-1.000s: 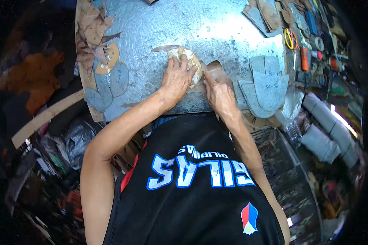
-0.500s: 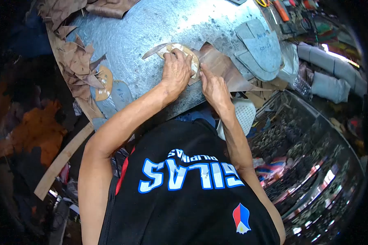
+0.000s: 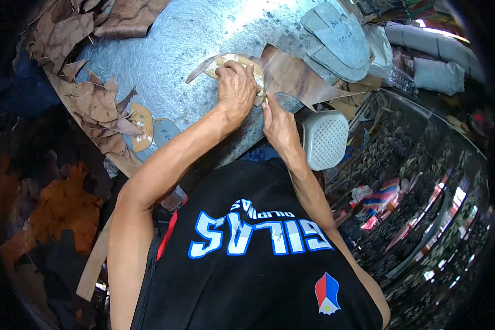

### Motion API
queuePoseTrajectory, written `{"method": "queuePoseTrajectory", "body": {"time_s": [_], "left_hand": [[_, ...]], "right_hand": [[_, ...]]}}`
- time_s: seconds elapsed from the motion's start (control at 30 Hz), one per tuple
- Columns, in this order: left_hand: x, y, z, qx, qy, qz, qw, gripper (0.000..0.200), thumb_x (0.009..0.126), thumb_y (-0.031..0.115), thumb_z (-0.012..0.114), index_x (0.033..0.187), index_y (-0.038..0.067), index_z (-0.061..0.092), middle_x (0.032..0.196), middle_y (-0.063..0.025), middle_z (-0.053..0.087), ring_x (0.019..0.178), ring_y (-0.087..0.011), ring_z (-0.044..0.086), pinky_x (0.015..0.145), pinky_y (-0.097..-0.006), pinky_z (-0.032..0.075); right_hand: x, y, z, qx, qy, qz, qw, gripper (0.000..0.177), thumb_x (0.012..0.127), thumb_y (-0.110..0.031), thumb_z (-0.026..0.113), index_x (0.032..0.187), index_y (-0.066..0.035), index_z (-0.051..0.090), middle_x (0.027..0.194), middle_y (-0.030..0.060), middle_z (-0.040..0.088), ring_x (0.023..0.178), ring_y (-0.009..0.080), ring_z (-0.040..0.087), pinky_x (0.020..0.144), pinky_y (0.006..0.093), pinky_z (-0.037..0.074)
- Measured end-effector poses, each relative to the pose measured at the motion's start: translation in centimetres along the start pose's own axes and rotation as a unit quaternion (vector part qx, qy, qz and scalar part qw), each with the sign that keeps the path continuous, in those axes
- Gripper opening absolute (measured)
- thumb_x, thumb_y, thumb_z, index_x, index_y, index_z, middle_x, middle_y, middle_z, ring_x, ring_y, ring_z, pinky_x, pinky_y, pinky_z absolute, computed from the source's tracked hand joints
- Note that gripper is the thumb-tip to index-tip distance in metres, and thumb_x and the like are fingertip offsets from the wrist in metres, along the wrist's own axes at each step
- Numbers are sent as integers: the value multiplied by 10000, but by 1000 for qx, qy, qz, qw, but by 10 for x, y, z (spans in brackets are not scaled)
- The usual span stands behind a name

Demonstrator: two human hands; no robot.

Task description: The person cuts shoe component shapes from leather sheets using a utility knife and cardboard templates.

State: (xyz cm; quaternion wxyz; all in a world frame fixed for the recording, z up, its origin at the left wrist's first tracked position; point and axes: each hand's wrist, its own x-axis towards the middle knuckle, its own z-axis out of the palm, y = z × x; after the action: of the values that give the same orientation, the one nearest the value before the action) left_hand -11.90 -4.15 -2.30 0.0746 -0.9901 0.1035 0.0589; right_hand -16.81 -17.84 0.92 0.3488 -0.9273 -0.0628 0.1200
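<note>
My left hand (image 3: 236,91) presses down with bent fingers on a tan, pale-patched template (image 3: 210,68). It lies on a piece of brown leather (image 3: 195,73) that shows along its far and left edge. At the template's right edge, my right hand (image 3: 280,125) is closed in a pinch round a small knife (image 3: 265,99), mostly hidden by the fingers. A brown leather offcut (image 3: 297,77) with a curved edge spreads to the right of the knife, over the metal tabletop (image 3: 176,33).
Brown leather scraps (image 3: 96,102) pile along the table's left edge, beside a tan template (image 3: 141,127) and a grey one (image 3: 164,131). Several grey templates (image 3: 341,41) lie at the far right. A perforated white plastic stool (image 3: 327,140) stands right of my right forearm.
My right hand has moved slightly toward me along the template's edge. The leather offcut has swung outward, its curved cut edge now showing more. The view has shifted, revealing more of the stool.
</note>
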Motion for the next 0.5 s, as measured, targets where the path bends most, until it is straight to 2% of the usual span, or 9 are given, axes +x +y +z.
{"method": "queuePoseTrajectory", "body": {"time_s": [0.23,0.3,0.43,0.5], "left_hand": [[-1,0,1,0,23,7,1000,588,860,522,644,1195,40,604,1046,-271,609,900,-328,615,755,-405,455],[1,2,5,-10,-11,-16,1000,587,861,524,640,1194,42,607,1013,-243,610,895,-318,613,756,-407,456],[2,-4,2,-17,-1,-19,1000,575,853,526,651,1202,71,611,986,-202,612,888,-303,614,771,-416,458],[1,-19,-10,-100,-35,21,994,558,831,518,680,1204,109,615,1010,-163,612,927,-296,604,799,-433,455]], "right_hand": [[-22,-7,7,12,-8,24,1000,313,980,-121,500,1199,100,529,821,341,619,800,491,631,651,539,495],[-34,-7,9,15,-14,24,1000,321,979,-125,506,1206,103,520,820,340,619,800,492,629,650,539,494],[-40,1,9,31,-20,10,999,327,976,-132,525,1215,91,521,821,328,627,788,497,627,643,530,498],[-37,-3,-4,45,-32,13,998,313,972,-140,537,1197,78,546,846,319,640,801,500,635,669,524,505]]}}
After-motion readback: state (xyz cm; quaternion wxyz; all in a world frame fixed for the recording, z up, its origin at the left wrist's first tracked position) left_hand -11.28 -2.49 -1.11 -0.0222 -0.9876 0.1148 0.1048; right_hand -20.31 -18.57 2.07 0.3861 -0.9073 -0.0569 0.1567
